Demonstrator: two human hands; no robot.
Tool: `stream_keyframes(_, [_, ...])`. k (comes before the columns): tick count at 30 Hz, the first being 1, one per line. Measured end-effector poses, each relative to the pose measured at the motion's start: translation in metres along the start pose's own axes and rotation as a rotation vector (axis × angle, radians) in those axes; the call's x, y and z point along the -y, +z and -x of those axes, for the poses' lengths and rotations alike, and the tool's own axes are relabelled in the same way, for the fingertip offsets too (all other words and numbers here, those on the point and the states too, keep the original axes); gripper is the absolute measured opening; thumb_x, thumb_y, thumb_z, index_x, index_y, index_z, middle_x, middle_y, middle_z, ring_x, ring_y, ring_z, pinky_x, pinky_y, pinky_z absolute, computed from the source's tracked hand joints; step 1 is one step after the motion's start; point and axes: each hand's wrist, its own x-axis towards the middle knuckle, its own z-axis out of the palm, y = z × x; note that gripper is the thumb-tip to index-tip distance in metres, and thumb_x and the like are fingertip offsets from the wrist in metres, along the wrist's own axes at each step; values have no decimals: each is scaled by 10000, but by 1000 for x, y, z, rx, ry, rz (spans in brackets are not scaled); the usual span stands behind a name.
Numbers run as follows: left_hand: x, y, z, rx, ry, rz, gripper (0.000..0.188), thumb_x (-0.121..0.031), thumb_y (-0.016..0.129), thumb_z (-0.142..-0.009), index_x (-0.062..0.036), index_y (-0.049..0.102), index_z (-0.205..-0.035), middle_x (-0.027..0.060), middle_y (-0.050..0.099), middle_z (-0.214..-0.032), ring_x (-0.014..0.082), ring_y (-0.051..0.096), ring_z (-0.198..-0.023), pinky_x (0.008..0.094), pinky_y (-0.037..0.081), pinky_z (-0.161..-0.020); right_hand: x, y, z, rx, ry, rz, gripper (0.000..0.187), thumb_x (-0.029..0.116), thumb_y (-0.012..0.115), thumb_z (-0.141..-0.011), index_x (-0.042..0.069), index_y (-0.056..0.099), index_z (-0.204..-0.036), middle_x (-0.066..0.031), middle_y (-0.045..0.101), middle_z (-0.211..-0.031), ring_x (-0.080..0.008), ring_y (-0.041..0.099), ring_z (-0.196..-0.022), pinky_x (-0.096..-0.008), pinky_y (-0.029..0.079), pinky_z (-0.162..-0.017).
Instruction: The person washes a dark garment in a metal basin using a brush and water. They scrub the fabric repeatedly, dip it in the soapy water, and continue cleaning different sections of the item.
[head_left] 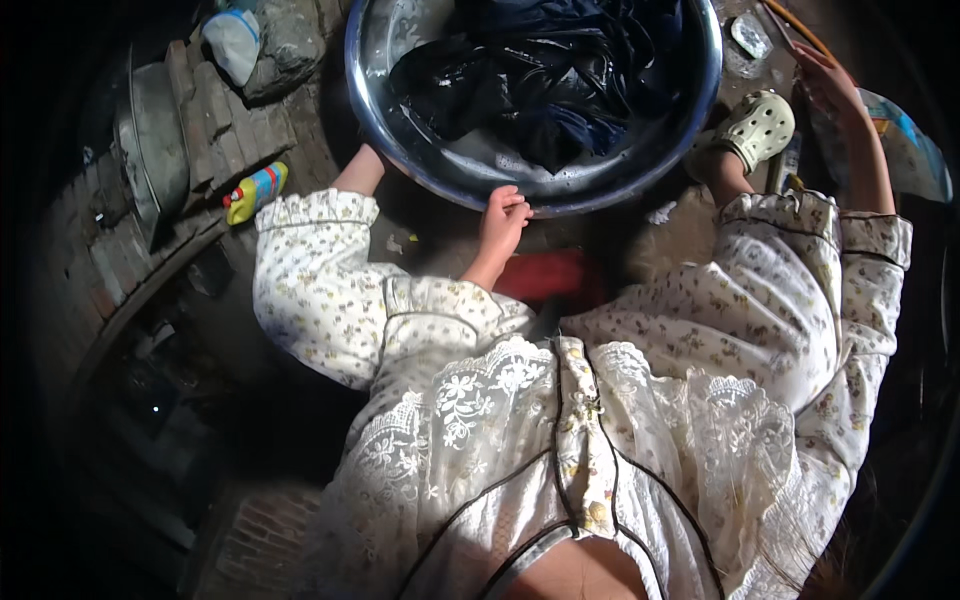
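Observation:
A shiny metal basin [708, 60] stands in front of me, holding dark wet cloth [560, 85] and a little sudsy water. My left hand [503, 225] is at the basin's near rim, its fingers loosely curled with nothing visible in them. Out to the far right, my right hand [828, 85] reaches forward, fingers closed around the end of a thin pinkish stick [779, 27]. A thin orange rod or tube [805, 32] runs close beside that hand; whether the fingers touch it, I cannot tell.
At the left lie a yellow bottle with a red cap [256, 193], bricks [225, 130], a large metal pan [155, 140] and a white-and-blue bag [233, 45]. My pale clog [757, 130] is right of the basin. A blue-and-white packet [910, 145] and a clear crumpled piece [750, 37] lie nearby.

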Motion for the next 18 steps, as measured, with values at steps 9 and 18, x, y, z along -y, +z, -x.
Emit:
stream_keyframes(9, [71,-15,-58,119,257,70,301,-114,549,-868,-9,464,-1138,101,587,-927,163,622,-667,251,501,-579,129,114,190,187,-190,4,407,274,482,-939,117,445,-1313,61,491,-728,41,304,-466,-97,224,-384])
stream_keyframes(18, [50,-36,-42,135,283,-14,259,-116,487,-897,1,475,-1127,73,595,-918,123,604,-680,232,465,-616,113,249,276,453,-147,18,363,302,502,-926,163,510,-1261,29,544,-731,-4,402,-496,-149,385,-443])
